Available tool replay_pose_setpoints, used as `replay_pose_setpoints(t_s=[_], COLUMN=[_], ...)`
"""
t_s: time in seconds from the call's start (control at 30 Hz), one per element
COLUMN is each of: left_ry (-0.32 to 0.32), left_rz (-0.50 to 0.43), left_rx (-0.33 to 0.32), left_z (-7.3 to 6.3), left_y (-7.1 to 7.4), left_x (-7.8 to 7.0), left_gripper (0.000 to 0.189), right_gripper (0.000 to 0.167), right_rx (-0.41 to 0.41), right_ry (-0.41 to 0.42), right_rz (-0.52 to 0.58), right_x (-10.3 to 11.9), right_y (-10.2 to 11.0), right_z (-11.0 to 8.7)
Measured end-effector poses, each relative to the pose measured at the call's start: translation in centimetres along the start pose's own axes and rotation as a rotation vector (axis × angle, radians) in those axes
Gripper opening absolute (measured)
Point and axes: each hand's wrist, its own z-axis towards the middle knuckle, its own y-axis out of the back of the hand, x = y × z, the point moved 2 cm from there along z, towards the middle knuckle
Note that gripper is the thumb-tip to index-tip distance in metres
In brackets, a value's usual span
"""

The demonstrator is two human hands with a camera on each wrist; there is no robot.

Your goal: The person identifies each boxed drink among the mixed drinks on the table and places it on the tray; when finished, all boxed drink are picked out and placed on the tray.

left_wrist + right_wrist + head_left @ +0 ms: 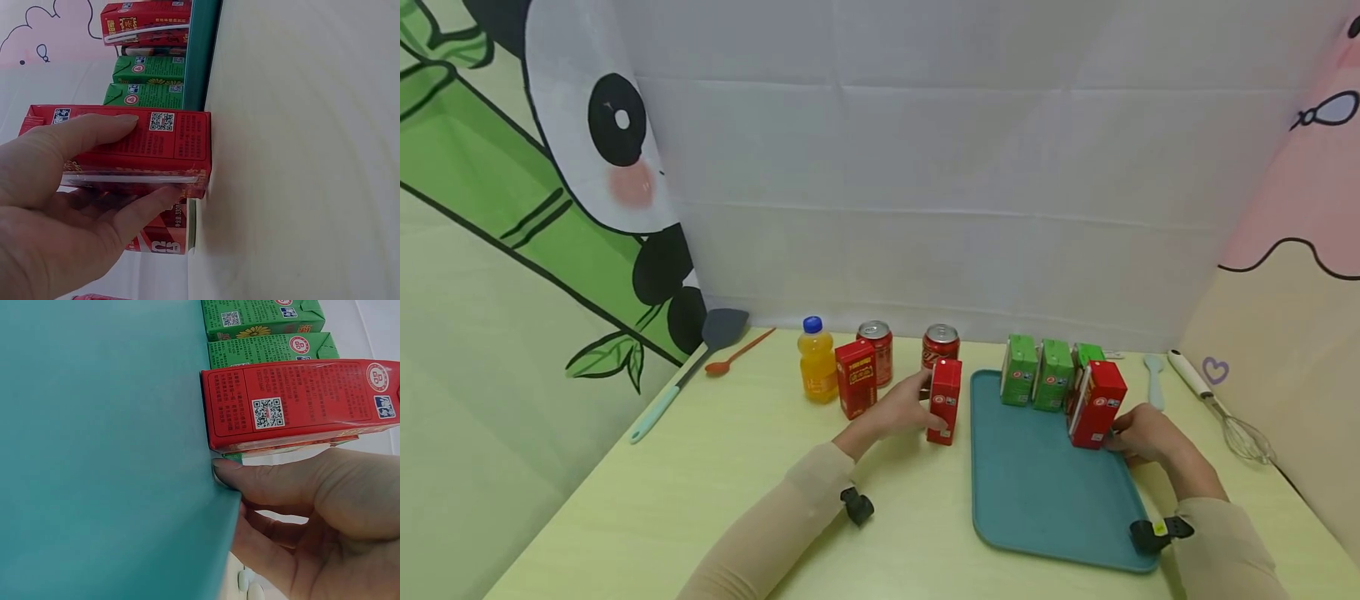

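Note:
My left hand grips a red drink carton that stands upright just left of the teal tray. In the left wrist view the thumb lies along one face of this carton, and a finger presses the face with the wrapped straw. At the tray's right side, my right hand pinches the rim, thumb on top and fingers outside and below. Close beside that thumb, another red carton stands on the tray. Behind it is a row of green cartons along the tray's far end.
Left of my left hand stand a red box, an orange juice bottle and two red cans. A spatula and red spoon lie far left. Right of the tray are a whisk and a pale blue utensil.

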Motion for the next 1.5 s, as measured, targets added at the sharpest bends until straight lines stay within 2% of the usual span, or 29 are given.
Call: replay_pose_setpoints(t_s=[0.23, 0.37, 0.5, 0.67, 0.87, 1.1, 1.27, 1.37, 1.5], left_ry=[0.042, 0.039, 0.008, -0.06, -0.096, -0.111, -0.08, -0.084, -0.081], left_rz=[0.048, 0.075, 0.083, 0.042, 0.008, 0.089, 0.117, 0.111, 0.112], left_rx=[-0.025, -0.047, -0.069, -0.057, -0.007, 0.028, 0.061, 0.085, 0.083], left_z=[-0.2, -0.2, -0.4, -0.5, -0.3, 0.7, 1.5, 2.1, 3.1], left_y=[0.0, 0.1, 0.2, -0.2, -2.0, -4.2, -5.6, -6.7, -8.1], left_x=[-0.5, -0.6, -1.3, -3.0, -4.3, -5.7, -5.7, -5.5, -5.6], left_gripper=[0.072, 0.07, 0.067, 0.068, 0.063, 0.066, 0.065, 0.061, 0.058], right_gripper=[0.039, 0.041, 0.042, 0.039, 0.039, 0.035, 0.032, 0.031, 0.03], right_rx=[0.007, 0.012, 0.017, 0.014, 0.018, 0.005, 0.008, 0.002, -0.008], right_ry=[-0.013, -0.018, -0.019, -0.008, -0.013, 0.008, 0.018, 0.012, 0.017], right_rz=[0.005, 0.005, 0.004, -0.004, -0.002, -0.006, 0.013, 0.002, -0.014], right_x=[-0.2, -0.3, -0.2, 0.0, 0.1, 0.2, 0.4, 0.4, 0.2], right_y=[0.2, 0.2, 0.2, 0.3, 0.3, 0.3, -0.2, -0.2, 0.2], right_z=[0.1, 0.2, 0.3, 0.3, 0.1, 0.3, 0.5, 0.3, 0.0])
